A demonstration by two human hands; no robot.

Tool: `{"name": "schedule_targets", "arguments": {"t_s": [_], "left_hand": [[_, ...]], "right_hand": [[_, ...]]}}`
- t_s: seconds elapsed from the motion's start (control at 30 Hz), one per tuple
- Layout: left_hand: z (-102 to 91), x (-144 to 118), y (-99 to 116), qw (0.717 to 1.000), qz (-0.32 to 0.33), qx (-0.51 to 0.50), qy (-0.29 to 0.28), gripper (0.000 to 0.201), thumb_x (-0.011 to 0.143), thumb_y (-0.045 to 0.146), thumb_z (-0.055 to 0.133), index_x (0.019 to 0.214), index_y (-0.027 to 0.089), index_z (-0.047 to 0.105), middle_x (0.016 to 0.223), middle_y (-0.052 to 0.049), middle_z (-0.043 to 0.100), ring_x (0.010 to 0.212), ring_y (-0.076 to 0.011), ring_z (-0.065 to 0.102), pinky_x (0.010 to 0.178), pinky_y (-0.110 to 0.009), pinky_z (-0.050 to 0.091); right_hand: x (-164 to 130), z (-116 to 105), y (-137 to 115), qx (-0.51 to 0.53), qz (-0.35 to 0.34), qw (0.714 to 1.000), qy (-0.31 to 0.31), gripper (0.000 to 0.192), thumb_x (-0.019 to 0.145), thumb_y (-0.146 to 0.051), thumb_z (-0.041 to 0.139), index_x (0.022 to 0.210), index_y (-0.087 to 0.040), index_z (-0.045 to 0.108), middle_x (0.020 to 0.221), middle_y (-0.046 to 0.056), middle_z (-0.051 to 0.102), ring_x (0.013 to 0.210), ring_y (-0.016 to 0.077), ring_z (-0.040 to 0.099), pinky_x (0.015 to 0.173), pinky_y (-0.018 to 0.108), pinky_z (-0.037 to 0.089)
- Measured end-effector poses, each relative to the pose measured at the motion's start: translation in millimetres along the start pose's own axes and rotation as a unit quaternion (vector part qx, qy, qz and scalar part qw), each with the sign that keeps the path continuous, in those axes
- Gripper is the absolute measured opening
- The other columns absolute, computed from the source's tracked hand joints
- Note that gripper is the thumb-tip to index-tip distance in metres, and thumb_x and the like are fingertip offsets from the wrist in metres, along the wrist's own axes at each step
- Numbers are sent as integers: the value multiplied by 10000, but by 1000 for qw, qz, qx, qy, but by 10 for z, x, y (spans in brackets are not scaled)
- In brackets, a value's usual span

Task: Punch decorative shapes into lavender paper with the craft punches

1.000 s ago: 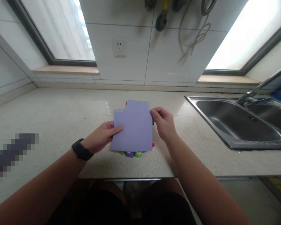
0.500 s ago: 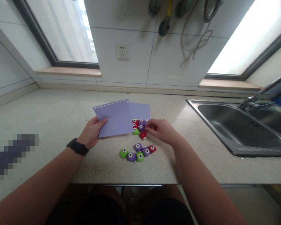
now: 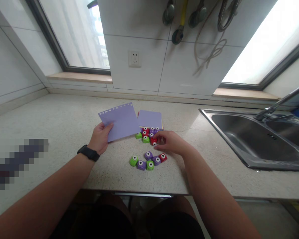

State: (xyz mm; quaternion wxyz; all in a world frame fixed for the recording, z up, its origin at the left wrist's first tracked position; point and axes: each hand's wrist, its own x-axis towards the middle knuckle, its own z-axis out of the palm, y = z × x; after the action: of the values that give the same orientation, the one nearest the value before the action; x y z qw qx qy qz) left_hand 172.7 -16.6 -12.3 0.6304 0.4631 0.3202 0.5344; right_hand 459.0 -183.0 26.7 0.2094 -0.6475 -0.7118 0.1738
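Observation:
My left hand [image 3: 99, 136] holds a lilac paper sheet [image 3: 120, 121] by its lower left corner, slightly above the counter; small shapes are punched along its top edge. My right hand [image 3: 169, 142] rests on the counter with its fingers closed around a red paper punch [image 3: 153, 140]. Around that punch lies a cluster of small punches [image 3: 146, 134] in green, red and purple. A second group of punches [image 3: 148, 160] sits nearer the counter's front edge. Behind the cluster lies a stack of lilac paper [image 3: 149, 119].
The speckled stone counter [image 3: 64, 122] runs to a steel sink [image 3: 254, 137] with a tap [image 3: 276, 104] at the right. A wall socket [image 3: 134, 58] and hanging hoses [image 3: 209, 39] are on the tiled wall behind. A pixelated patch [image 3: 17, 162] covers the left.
A second ago both hands held the sheet up over the punches. My right hand let go and dropped onto the punches, closing on a red one; my left hand swung the sheet left.

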Motion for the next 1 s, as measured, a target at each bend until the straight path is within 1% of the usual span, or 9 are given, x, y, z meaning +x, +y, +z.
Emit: {"name": "schedule_targets", "arguments": {"t_s": [0.1,0.23,0.33,0.43,0.53,0.6,0.67,0.8,1.0], "left_hand": [[5,-16,1,1000,1,4,11,412,726,334,875,1074,160,741,1067,-68,780,915,-191,714,900,-333,561],[3,-32,17,999,13,-11,35,386,726,326,866,1055,173,735,1070,-63,778,903,-190,712,862,-323,566],[8,-43,28,999,7,-8,30,398,721,336,867,1057,173,730,1057,-70,778,897,-197,713,847,-331,569],[18,-52,34,1000,-6,6,17,438,694,359,885,1053,165,727,1015,-74,780,896,-212,716,843,-349,572],[19,-46,38,1000,-15,-1,11,451,676,358,899,1047,164,735,1006,-71,782,894,-205,716,850,-339,572],[12,-36,42,1000,-21,-11,12,450,671,347,903,1047,163,739,1024,-71,782,886,-194,716,842,-324,572],[7,-28,46,999,-29,-16,14,456,668,341,908,1051,158,740,1032,-75,782,868,-186,714,828,-316,574],[8,-27,41,999,-38,-13,3,476,680,346,906,1078,146,738,1014,-79,781,846,-194,713,828,-336,582],[19,-27,30,999,-37,0,-10,493,681,374,906,1087,149,740,1007,-87,781,841,-215,717,826,-375,589]], "right_hand": [[7,30,-21,-18,12,999,26,263,834,-361,787,1073,-256,760,856,20,731,703,157,594,643,304,407],[20,39,-35,-14,6,999,33,248,901,-456,716,998,-236,778,808,33,729,674,157,579,615,310,392],[21,43,-41,2,7,1000,24,224,943,-414,664,923,-226,785,811,37,745,671,153,588,617,311,394],[19,49,-47,25,7,999,19,177,925,-369,688,958,-223,783,807,30,746,669,149,597,616,303,403],[22,50,-50,34,8,998,55,171,906,-338,717,1020,-223,774,787,21,727,672,146,587,634,297,414],[24,52,-60,48,10,994,98,168,910,-332,717,1015,-212,769,775,19,715,671,141,574,647,293,417],[20,57,-86,85,4,990,113,174,919,-340,710,999,-196,765,766,18,707,662,134,567,642,285,420],[-3,70,-177,164,-49,985,30,189,908,-367,736,957,-188,774,779,19,715,679,133,594,644,273,446],[-24,44,-257,132,-93,984,-77,218,858,-379,810,1017,-230,810,955,36,765,829,155,663,763,291,490]]}}
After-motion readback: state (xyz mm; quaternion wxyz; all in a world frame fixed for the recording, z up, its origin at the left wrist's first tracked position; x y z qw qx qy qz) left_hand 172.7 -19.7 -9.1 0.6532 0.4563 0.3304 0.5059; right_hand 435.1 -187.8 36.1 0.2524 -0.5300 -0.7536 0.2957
